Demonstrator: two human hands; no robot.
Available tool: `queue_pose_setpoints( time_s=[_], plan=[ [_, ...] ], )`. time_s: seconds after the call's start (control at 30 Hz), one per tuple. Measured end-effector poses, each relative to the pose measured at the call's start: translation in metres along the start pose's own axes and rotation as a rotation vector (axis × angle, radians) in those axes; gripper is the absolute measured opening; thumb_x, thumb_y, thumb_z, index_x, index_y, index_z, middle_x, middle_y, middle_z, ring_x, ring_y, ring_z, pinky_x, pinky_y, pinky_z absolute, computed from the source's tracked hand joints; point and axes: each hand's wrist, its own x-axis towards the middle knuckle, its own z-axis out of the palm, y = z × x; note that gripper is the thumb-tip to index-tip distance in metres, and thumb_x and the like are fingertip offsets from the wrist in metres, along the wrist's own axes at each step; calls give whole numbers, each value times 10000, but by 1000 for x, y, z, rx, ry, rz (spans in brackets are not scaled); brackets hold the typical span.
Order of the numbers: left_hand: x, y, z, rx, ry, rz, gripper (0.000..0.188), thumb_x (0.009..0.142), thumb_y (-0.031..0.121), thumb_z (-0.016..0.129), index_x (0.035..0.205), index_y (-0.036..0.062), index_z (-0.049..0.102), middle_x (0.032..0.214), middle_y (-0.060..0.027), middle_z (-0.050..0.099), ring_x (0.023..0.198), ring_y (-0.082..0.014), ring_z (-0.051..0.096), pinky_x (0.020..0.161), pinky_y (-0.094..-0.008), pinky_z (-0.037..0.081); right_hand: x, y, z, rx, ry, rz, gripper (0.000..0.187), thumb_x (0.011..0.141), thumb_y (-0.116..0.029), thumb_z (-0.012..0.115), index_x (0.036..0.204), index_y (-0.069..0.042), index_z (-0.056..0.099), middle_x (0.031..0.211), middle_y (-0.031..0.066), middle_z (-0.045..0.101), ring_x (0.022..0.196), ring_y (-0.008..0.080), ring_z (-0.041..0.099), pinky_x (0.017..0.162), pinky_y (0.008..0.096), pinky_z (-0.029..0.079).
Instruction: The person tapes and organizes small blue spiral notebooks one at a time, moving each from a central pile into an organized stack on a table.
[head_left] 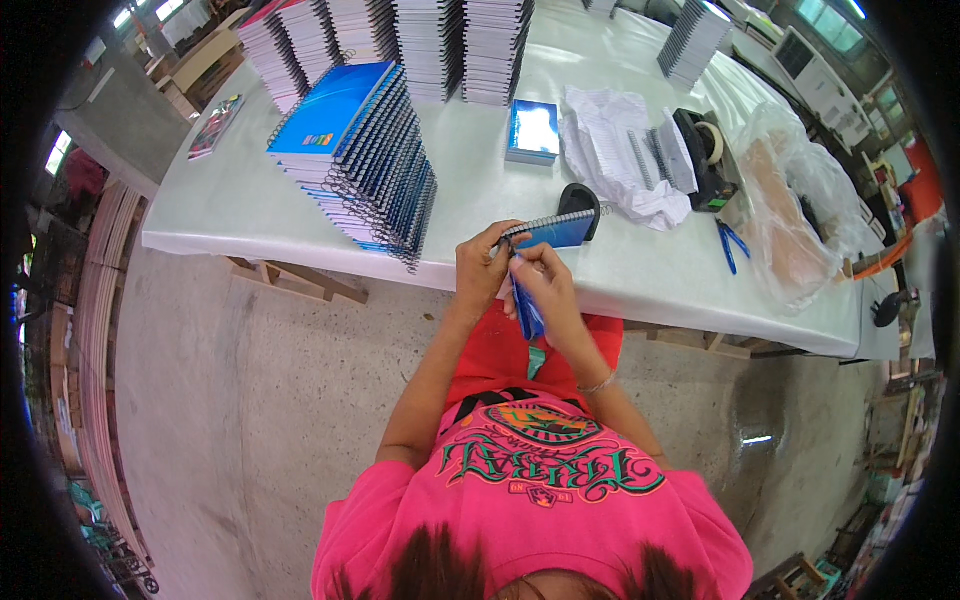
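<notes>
A blue spiral notebook (562, 233) lies at the table's front edge, its coil along the far side and its right end against a black curved holder (580, 198). My left hand (480, 270) is closed at the notebook's left end, fingertips pinching near the end of the coil. Blue-handled pliers (529, 316) are in my right hand (548, 288), their handles pointing down toward my lap. The pliers' jaws are at the coil's left end, mostly hidden by my fingers.
To the left stands a leaning stack of spiral notebooks (370, 150), with taller stacks (430, 50) behind. A small blue pile of covers (533, 130), crumpled paper (610, 150), a tape dispenser (712, 150), more blue-handled pliers (729, 245) and a plastic bag (800, 210) lie rightward.
</notes>
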Motion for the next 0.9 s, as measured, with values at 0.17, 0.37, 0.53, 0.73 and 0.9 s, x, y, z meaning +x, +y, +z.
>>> queue_pose_setpoints(
  time_s=[0.17,0.37,0.53,0.73,0.9],
  plan=[
    [-3,-1,-3,137,24,46,305,858,-84,513,1128,-13,637,963,-155,726,940,-214,713,785,-292,549,16,-7,-27,798,-346,642,303,970,-325,561,1048,-33,584,898,137,657,680,248,673,667,332,577],
    [-1,52,-12,88,87,-122,218,877,121,693,1066,13,691,777,-90,695,696,-102,644,630,-248,502,12,-26,-103,-504,-206,215,261,913,-192,651,1097,-31,559,982,107,585,830,213,610,760,321,485],
    [13,149,-48,-9,270,10,243,888,137,696,1104,25,689,725,-29,655,605,-58,554,561,-230,459,11,19,-204,-1209,268,-156,278,882,-130,622,1131,-17,577,1037,208,580,933,362,573,809,438,448],
    [83,213,-165,314,444,407,331,935,259,594,1196,68,664,832,-46,614,706,-88,569,637,-222,437,7,30,-226,-1250,404,-313,274,884,-138,618,1132,-25,587,1087,217,576,944,399,559,826,468,432],
    [162,256,-220,424,206,554,467,942,308,570,1361,105,532,1145,-130,620,1032,-142,562,960,-254,390,8,34,-226,-1379,426,-286,308,914,-206,612,1189,-68,589,1131,208,579,980,379,565,874,465,421]
  ],
)
